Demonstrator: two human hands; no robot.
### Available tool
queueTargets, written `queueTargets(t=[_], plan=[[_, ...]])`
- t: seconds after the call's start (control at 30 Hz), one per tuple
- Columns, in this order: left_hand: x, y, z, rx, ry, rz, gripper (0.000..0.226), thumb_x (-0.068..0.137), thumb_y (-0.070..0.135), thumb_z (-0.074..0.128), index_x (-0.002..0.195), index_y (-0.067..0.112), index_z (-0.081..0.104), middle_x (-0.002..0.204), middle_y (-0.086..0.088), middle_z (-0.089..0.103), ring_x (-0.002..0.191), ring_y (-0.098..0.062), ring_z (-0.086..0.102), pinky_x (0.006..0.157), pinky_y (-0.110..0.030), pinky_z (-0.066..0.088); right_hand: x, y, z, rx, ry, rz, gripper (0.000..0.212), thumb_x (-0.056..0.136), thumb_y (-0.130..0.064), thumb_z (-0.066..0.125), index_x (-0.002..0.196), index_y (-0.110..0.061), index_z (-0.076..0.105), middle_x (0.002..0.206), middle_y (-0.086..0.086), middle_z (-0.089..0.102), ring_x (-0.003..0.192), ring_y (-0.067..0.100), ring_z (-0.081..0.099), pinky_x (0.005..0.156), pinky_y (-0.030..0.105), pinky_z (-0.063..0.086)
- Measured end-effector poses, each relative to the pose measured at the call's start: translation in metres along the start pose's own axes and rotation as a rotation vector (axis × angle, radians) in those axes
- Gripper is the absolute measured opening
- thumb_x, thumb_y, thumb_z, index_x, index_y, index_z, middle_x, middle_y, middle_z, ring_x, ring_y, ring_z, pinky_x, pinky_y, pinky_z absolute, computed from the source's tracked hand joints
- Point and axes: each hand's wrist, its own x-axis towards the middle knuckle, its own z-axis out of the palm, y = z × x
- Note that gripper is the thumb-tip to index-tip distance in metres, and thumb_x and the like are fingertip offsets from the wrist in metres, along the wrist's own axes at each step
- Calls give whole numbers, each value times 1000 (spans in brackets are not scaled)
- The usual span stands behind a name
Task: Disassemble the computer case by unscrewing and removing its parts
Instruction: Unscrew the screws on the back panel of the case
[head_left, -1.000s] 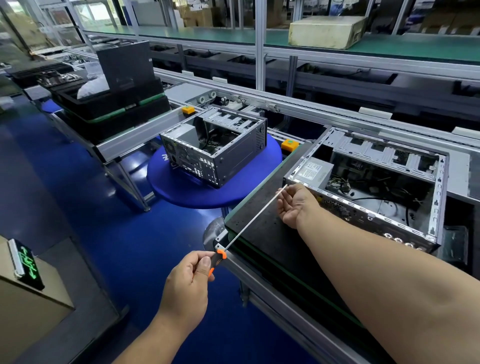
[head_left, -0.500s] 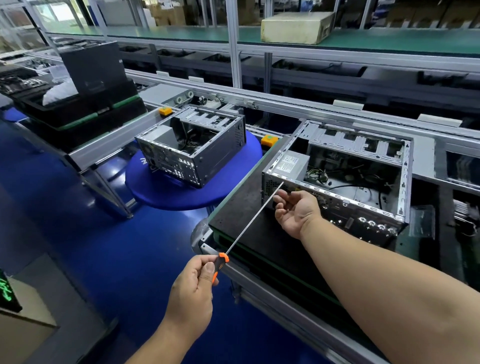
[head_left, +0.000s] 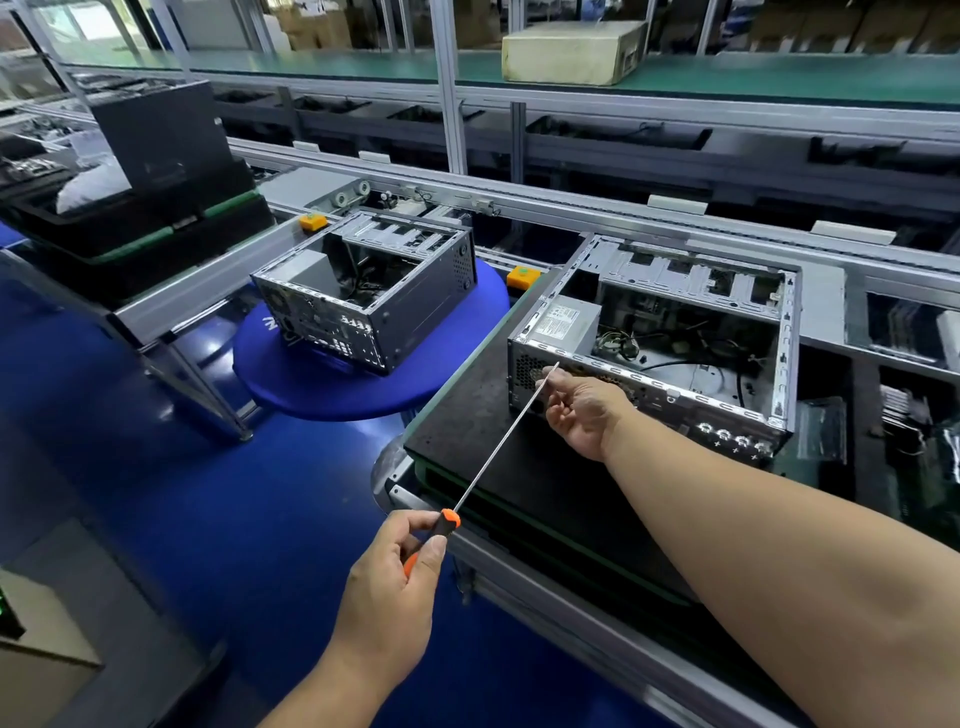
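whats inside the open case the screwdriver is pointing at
Inside the computer case: a grey power supply in the near-left corner, loose cables on the floor, and empty drive bays along the far side. The near wall hides whatever sits below it.

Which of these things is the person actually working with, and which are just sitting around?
In use:
screwdriver
near computer case
left hand
right hand

Just around:
second computer case
blue round table
beige box
black bins

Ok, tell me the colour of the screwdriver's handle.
Black with orange trim, on the screwdriver, in the head view.
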Motion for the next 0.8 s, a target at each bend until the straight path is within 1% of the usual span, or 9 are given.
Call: queueTargets(t=[0.13,0.37,0.5,0.63,0.7,0.77,0.8], plan=[[-2,0,-1,27,-6,11,22,104,29,62,109,51,63,76,17,60,59,-3,54,53,-17,46,2,0,-2,-2,3,1,10,97,-10,64,95,-14,72,83,2,66,54,4,49,42,15,43],[-4,4,-2,37,-32,32,26,102,30,66,108,54,59,77,16,57,62,-4,53,59,-20,49,1,-1,0,28,9,0,11,98,-8,59,93,-13,68,81,3,65,49,3,49,40,14,41],[-6,6,-3,54,-41,55,25,101,32,66,108,55,59,75,14,54,63,-5,52,60,-21,49,0,2,-1,26,32,-2,9,98,-7,60,94,-11,68,83,5,65,55,4,49,41,14,41],[-7,7,-2,60,-26,75,24,100,33,67,110,53,60,79,9,56,67,-6,54,63,-21,50,-3,1,-2,29,25,0,9,98,-8,61,95,-11,68,82,5,65,53,4,49,41,13,42],[-8,8,-2,69,-15,85,23,100,33,69,111,51,61,79,7,54,69,-6,55,65,-19,49,-4,-1,-1,36,19,4,10,99,-8,59,96,-11,67,83,5,64,56,4,47,41,13,41],[-9,10,-1,102,-5,113,25,99,32,71,113,50,62,84,9,54,74,-5,56,67,-17,48,-5,-2,-1,43,17,9,13,101,-8,56,96,-11,67,83,4,63,58,4,46,41,13,40],[-9,12,-2,145,8,147,27,98,30,72,115,49,62,87,13,55,78,-4,56,69,-16,48,-5,-2,-1,46,17,11,14,101,-8,54,95,-11,66,83,4,63,58,4,45,42,12,40]])
